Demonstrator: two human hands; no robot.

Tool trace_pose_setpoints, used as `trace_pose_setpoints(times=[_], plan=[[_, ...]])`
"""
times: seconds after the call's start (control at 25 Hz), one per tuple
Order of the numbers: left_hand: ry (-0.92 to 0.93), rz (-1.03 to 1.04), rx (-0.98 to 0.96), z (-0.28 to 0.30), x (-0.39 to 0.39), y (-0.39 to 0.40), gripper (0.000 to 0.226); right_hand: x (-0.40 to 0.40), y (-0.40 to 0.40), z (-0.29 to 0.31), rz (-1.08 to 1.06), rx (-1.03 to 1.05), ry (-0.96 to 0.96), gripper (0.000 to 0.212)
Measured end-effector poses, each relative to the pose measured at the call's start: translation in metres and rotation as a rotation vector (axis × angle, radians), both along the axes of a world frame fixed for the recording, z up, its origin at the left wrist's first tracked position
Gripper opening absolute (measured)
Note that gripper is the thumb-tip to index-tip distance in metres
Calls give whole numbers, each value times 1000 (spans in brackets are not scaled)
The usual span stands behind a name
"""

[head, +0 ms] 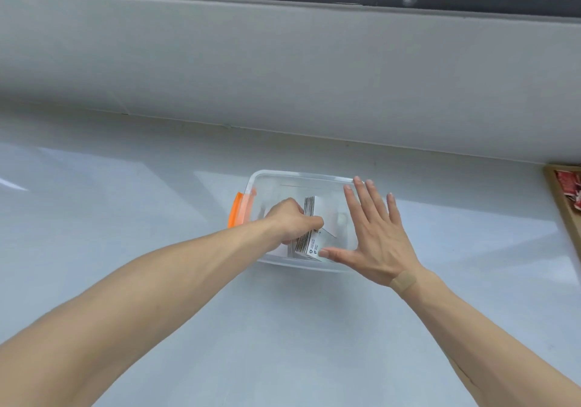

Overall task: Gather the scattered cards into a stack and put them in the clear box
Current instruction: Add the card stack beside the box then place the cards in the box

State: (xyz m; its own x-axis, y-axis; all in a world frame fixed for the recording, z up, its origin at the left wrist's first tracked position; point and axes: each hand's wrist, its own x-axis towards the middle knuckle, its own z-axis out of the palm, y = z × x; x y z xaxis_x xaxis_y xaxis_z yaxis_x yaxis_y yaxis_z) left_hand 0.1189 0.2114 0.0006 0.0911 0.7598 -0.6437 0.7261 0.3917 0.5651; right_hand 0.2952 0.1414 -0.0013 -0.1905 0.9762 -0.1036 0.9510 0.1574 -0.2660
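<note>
Stack of thin white printed cards [309, 233] inside clear plastic box with orange latch [284, 176], fanned, tilted. Left hand [290, 218] grasps stack by long edges. Right hand [374, 237] flat, fingers spread, holding nothing, over box. Judgement: light, slick, prone to splay; squeeze edges.

Left hand [290, 219] seemingly gripping cards [309, 233]

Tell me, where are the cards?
The stack of cards stands inside the clear box, mid-frame, gripped by the left hand, beside the open right hand.
</note>
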Motion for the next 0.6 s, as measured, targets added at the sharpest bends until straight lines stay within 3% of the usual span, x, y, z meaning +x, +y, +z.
trace_pose_setpoints(times=[0.4, 0.6], plan=[[-71, -8, -118, -30, 24, -2, 27, -2, -1, -2, -36, 1, 37, 110], [121, -233, -13, -30, 24, -4, 33, -3, -1, -4, -42, 13, 57, 109]])
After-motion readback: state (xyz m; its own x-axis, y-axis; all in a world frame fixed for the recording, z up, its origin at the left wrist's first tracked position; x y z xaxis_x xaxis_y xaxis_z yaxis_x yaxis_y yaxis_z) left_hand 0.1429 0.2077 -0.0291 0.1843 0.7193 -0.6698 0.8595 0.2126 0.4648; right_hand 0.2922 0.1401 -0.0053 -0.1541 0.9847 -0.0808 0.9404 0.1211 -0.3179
